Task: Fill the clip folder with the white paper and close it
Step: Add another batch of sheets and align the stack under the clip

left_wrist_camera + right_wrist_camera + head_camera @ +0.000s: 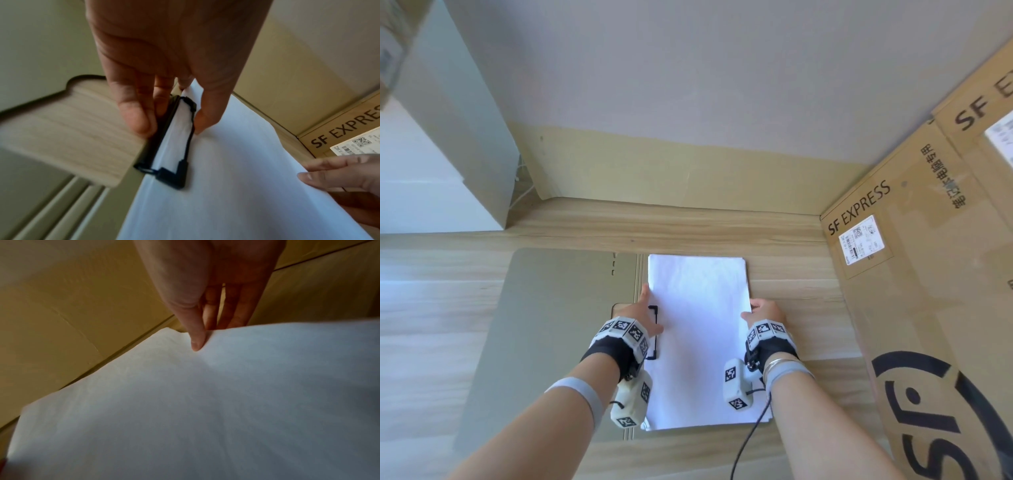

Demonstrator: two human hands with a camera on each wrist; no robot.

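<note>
Pale wood-grain covers the bench [791, 281], which carries one open clip folder [558, 329], grey-green, lying flat with its cover spread to the left. One stack of white paper [698, 342] lies on the folder's right half, its long edges running away from the person; how many sheets it holds cannot be counted. One black clip [174, 142] sits at the stack's left edge, its wire frame lying over the top sheet. The left hand [643, 317] is at that clip: in the left wrist view one of its fingers [135, 116] presses against the clip's black bar on the outer side while the thumb rests on the paper just inside the frame, so the clip is pinched between them. The right hand [765, 313] is at the stack's right edge, thumb on top of the sheets and the other fingers [236, 314] going under the edge, gripping the paper there, which rises slightly at that point. Each wrist wears one band with black-and-white square markers, and one dark cable trails from the right wrist toward the person. Two cardboard boxes [914, 274] printed "SF EXPRESS" stand at the right, stacked against each other, and a plain wall [688, 85] rises behind the bench.
</note>
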